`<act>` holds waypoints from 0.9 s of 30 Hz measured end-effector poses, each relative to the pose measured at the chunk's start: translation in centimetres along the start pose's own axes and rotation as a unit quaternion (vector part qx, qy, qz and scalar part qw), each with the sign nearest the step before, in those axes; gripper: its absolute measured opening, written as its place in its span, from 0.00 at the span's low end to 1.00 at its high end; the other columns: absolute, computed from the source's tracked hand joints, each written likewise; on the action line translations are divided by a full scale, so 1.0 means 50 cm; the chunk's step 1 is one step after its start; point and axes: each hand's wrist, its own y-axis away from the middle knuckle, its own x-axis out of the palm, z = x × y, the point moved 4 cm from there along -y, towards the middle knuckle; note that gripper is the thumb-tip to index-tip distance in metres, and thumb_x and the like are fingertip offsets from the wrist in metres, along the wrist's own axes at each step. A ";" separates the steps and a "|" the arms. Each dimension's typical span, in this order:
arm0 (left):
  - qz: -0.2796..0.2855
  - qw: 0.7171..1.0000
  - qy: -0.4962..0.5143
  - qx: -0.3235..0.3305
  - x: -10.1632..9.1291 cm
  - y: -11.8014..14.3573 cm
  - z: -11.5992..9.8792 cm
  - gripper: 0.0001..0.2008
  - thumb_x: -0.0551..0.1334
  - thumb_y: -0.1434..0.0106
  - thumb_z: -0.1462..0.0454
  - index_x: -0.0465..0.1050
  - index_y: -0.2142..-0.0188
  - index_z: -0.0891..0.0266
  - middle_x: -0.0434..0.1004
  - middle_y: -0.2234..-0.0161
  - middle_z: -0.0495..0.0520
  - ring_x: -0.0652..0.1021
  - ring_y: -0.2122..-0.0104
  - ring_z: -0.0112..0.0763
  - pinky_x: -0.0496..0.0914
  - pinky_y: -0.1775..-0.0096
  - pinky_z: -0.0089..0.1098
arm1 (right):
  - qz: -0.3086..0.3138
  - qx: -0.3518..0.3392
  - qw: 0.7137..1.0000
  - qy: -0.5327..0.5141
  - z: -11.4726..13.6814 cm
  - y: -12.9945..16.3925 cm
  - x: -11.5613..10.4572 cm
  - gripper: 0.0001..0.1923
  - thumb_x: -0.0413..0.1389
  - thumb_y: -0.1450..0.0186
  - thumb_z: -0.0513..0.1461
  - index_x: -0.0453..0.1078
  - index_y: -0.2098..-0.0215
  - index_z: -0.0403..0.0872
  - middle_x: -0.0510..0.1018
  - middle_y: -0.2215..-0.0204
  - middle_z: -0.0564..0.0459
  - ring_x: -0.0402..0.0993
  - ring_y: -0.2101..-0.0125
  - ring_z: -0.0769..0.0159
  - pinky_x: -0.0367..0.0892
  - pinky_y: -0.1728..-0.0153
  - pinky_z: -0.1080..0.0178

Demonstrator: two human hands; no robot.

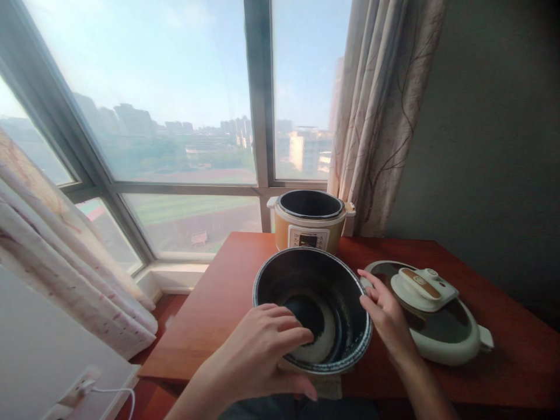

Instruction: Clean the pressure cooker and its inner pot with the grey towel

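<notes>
A dark, round rice cooker inner pot (330, 332) is tilted with its mouth towards me, low in the view near the table's front edge. My left hand (266, 350) straddles the near-left rim, fingers reaching inside and thumb outside below. My right hand (387, 315) holds the right side of the rim, its thumb and index finger at the edge. A pale ring marks the bottom of the pot. Just behind it stands the lidless rice cooker body (284, 233), tan and white, with a control panel facing me. Whatever supports the pot underneath is hidden.
On the right of the red-brown table (201, 315) lies the cooker's round lid (441, 344), handle up. Tall windows and a curtain (371, 116) rise behind. At lower left, a white cable (116, 391) runs from a wall socket (83, 385).
</notes>
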 end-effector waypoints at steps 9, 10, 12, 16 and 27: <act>-0.326 0.869 0.022 -0.373 -0.032 0.072 0.161 0.13 0.60 0.34 0.54 0.77 0.59 0.58 0.83 0.64 0.53 0.81 0.67 0.36 0.73 0.64 0.32 | 0.053 0.026 0.998 0.004 0.005 0.010 -0.012 0.40 0.56 0.38 0.52 0.56 0.33 0.45 0.66 0.78 0.60 0.64 0.76 0.64 0.62 0.68 0.62; -0.327 0.859 0.038 -0.391 -0.030 0.075 0.173 0.13 0.60 0.35 0.52 0.76 0.62 0.58 0.82 0.67 0.52 0.81 0.68 0.36 0.72 0.65 0.32 | 0.050 0.024 0.998 0.010 0.008 0.011 -0.015 0.39 0.55 0.37 0.53 0.57 0.33 0.45 0.66 0.79 0.60 0.64 0.76 0.64 0.61 0.70 0.62; -0.302 0.849 0.102 -0.422 -0.022 0.078 0.191 0.17 0.59 0.36 0.50 0.72 0.72 0.59 0.75 0.77 0.50 0.77 0.75 0.34 0.69 0.70 0.30 | 0.045 0.026 0.998 0.020 0.011 0.013 -0.021 0.39 0.54 0.36 0.54 0.58 0.33 0.44 0.65 0.80 0.60 0.62 0.77 0.64 0.59 0.73 0.63; -0.227 0.800 0.323 -0.453 0.008 0.078 0.203 0.26 0.57 0.39 0.43 0.58 0.82 0.59 0.57 0.86 0.44 0.64 0.84 0.27 0.59 0.78 0.27 | 0.047 0.037 0.997 0.052 0.007 0.015 -0.026 0.38 0.54 0.37 0.53 0.61 0.35 0.42 0.65 0.81 0.60 0.60 0.79 0.66 0.56 0.77 0.65; -0.194 0.737 0.452 -0.463 0.018 0.069 0.184 0.26 0.69 0.49 0.44 0.62 0.78 0.62 0.62 0.83 0.43 0.63 0.82 0.22 0.56 0.77 0.24 | 0.054 -0.004 0.992 0.117 0.013 0.006 -0.016 0.35 0.53 0.38 0.49 0.66 0.38 0.38 0.66 0.80 0.59 0.64 0.75 0.65 0.61 0.71 0.62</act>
